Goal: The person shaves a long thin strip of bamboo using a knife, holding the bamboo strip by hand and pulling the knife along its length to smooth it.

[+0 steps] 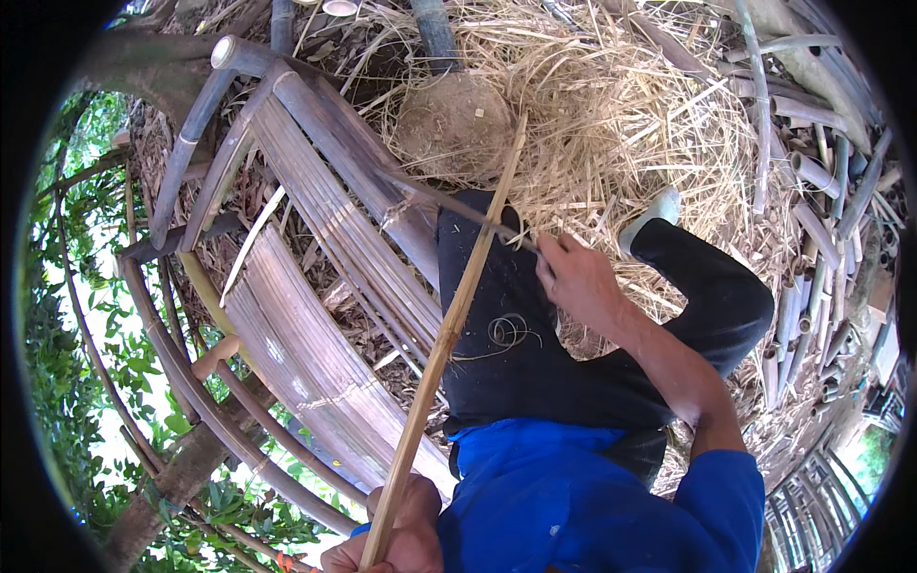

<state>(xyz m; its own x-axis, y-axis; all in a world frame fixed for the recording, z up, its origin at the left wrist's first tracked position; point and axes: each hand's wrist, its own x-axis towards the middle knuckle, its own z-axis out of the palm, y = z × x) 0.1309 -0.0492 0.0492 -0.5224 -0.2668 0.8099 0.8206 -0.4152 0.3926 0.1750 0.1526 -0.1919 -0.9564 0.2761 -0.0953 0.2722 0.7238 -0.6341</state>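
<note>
A long, pale bamboo strip point(457, 320) runs slantwise from the lower edge up to the straw, passing over my left thigh. Low in the view, my left hand point(406, 535) is closed round its near end. My right hand point(581, 279) grips a knife point(444, 200), whose long narrow blade crosses the strip above the knee and points to the upper left. The handle is mostly hidden in my fingers. Small shavings curl up where blade and strip meet. A thin curled shaving point(508, 330) lies on my dark trousers point(573, 382).
At left stands a bamboo bench point(306, 344) with slats and curved rails, a wooden handle point(216, 356) beside it. Ahead, a round wood block point(454, 129) sits among heaped shavings point(611, 124). Cut bamboo pieces point(817, 239) are piled at right. Leafy plants point(86, 372) grow beyond the bench.
</note>
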